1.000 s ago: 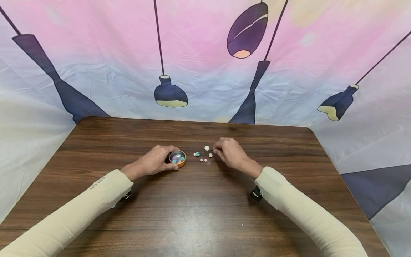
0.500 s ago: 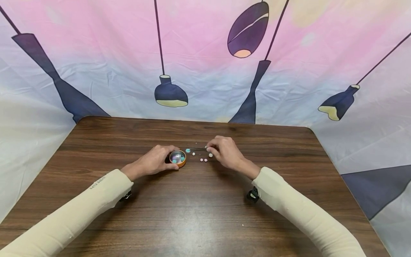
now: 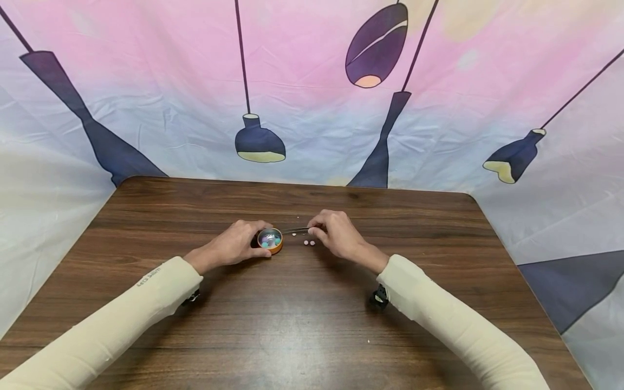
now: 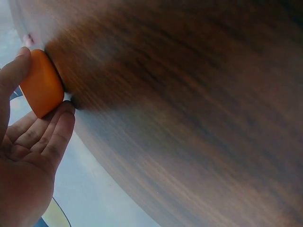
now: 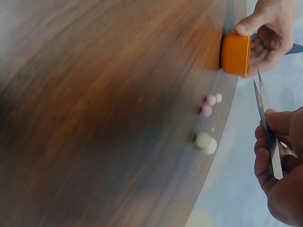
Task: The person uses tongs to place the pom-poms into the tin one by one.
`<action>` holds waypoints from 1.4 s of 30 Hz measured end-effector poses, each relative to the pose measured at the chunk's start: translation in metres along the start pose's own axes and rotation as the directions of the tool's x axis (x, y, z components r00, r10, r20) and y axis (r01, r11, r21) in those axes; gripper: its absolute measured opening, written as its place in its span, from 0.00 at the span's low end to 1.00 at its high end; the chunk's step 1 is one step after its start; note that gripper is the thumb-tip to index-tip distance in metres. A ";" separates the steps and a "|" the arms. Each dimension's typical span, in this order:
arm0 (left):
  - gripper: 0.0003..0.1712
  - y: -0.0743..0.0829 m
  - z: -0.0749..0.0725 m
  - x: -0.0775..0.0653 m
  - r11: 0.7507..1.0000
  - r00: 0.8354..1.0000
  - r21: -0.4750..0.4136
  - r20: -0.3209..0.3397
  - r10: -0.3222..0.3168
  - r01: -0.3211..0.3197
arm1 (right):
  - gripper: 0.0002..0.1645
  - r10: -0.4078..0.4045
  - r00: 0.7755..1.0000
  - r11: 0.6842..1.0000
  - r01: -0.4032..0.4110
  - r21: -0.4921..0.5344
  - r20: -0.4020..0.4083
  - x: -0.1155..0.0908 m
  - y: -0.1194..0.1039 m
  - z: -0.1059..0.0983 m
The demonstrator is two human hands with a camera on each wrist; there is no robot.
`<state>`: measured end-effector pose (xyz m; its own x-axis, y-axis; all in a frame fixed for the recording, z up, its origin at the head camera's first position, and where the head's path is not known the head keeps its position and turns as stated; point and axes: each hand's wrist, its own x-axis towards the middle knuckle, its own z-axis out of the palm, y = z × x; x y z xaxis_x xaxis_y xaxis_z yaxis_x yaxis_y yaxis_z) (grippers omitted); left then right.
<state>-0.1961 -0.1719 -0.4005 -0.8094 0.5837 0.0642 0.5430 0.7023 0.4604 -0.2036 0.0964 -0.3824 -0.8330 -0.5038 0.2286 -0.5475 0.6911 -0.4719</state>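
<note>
My left hand (image 3: 234,244) holds a small round orange container (image 3: 272,251), thumb on one side and fingers on the other, standing on the table. Turquoise and purple beads (image 3: 277,241) show inside it. Between the thumb and fingers of my right hand (image 3: 338,233) is a pair of metal tweezers (image 5: 271,142). Their tips are slightly apart with nothing between them, right at the container's rim. Two pink beads (image 5: 206,111) and a small white bead (image 5: 218,98) lie on the table near the container. Two larger white beads (image 5: 202,140) lie farther off, hidden by my right hand in the head view.
The brown wood-grain table (image 3: 292,325) runs back to a hanging cloth (image 3: 195,124) printed with lamps. Black devices are strapped at both wrists, one under the right sleeve (image 3: 379,298). A tiny white speck (image 3: 368,341) lies nearer the front.
My right hand moved left, carrying a turquoise bead in the tweezers from among the loose beads to the container. The bead has left the tweezer tips. My left hand stayed put.
</note>
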 end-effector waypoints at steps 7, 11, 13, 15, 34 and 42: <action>0.34 -0.001 0.000 0.000 1.000 1.000 -0.004 0.004 -0.001 0.001 | 0.08 0.021 1.000 0.999 -0.021 -0.049 -0.001 -0.001 0.016 -0.003; 0.34 -0.001 0.000 0.000 1.000 1.000 -0.002 0.005 -0.003 0.003 | 0.08 0.024 1.000 0.997 -0.024 -0.080 0.002 -0.003 0.022 -0.001; 0.34 -0.001 0.000 0.000 1.000 1.000 -0.002 0.002 -0.004 0.004 | 0.08 0.026 1.000 0.996 -0.025 -0.081 0.005 -0.003 0.024 0.001; 0.34 -0.001 0.001 0.001 1.000 1.000 0.004 -0.005 0.003 -0.003 | 0.07 0.024 1.000 0.996 -0.024 -0.081 0.006 -0.004 0.024 0.002; 0.33 -0.004 0.004 0.000 0.999 0.999 0.020 -0.031 0.038 -0.037 | 0.07 -0.005 1.000 0.994 0.003 -0.105 -0.022 -0.005 0.019 0.002; 0.33 -0.003 0.003 0.001 1.000 0.999 0.016 -0.029 0.025 -0.025 | 0.07 -0.040 0.998 0.999 0.039 -0.037 -0.038 -0.005 0.009 0.002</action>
<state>-0.1973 -0.1722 -0.4046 -0.8018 0.5889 0.1017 0.5662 0.6941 0.4447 -0.2042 0.1035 -0.3897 -0.8127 -0.5110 0.2799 -0.5820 0.6897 -0.4308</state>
